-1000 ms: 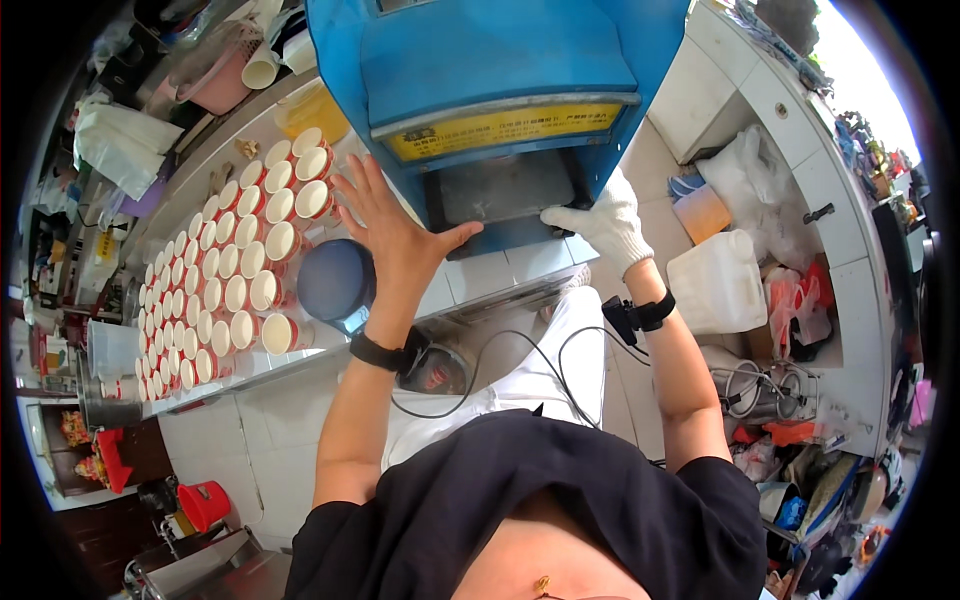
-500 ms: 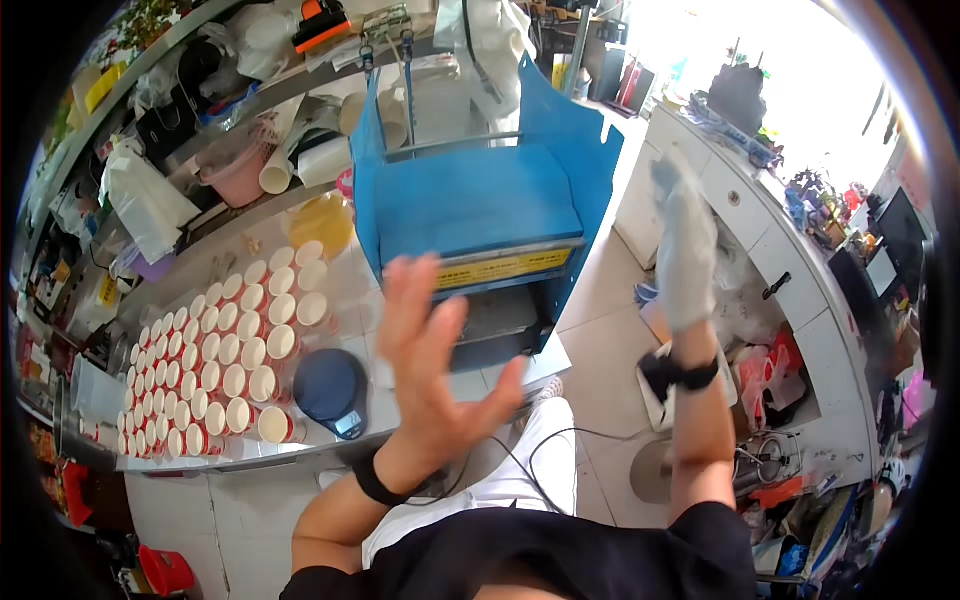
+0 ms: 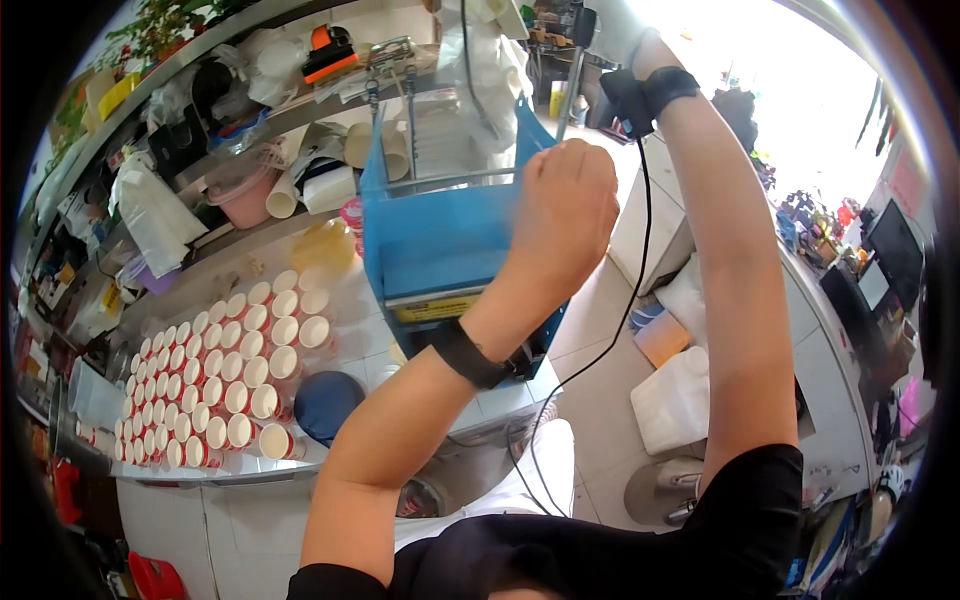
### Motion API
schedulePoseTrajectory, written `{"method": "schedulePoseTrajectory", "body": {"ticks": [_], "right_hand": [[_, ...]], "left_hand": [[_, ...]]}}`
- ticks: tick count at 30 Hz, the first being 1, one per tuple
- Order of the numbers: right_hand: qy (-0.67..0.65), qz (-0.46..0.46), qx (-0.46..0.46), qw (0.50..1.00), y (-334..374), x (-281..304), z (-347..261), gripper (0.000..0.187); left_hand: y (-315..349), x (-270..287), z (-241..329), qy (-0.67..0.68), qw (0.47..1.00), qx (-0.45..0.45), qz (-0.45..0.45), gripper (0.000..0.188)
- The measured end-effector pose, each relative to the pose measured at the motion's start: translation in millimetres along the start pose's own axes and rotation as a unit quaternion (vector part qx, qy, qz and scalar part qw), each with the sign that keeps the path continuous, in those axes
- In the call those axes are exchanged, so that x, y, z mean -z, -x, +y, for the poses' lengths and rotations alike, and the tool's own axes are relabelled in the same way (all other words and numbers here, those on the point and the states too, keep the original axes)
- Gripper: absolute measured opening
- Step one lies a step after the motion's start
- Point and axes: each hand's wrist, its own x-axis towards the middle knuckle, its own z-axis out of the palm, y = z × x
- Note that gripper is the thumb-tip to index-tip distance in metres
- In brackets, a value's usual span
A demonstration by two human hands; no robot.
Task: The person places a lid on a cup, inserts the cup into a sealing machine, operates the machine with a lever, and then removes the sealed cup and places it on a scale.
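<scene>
Left hand: fingers curled in; cannot tell if pinching anything. Blue machine beyond and left of these fingers, left hand nearer. Right hand: fingers lost in glare, state unclear; metal bar just left, long axis nearly upright.

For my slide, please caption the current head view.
Bare left hand at a blue machine, rows of paper cups alongside.
</scene>
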Motion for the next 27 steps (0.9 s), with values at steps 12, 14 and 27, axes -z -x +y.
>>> {"method": "schedulePoseTrajectory", "body": {"ticks": [12,14,27], "right_hand": [[-0.313,-0.093,-0.029,0.945,9.3,1.9,-45.6,0.046],[-0.308,-0.119,-0.015,0.944,23.3,24.1,-52.8,0.054],[-0.316,0.017,0.169,0.933,93.2,15.0,-35.0,0.051]], "left_hand": [[7.1,-6.5,-7.0,-0.042,0.998,-0.008,0.043,0.016],[4.2,-12.0,-1.5,-0.037,0.998,-0.007,0.049,0.016],[6.3,-13.8,-1.4,-0.08,0.995,0.003,0.064,0.019]]}}
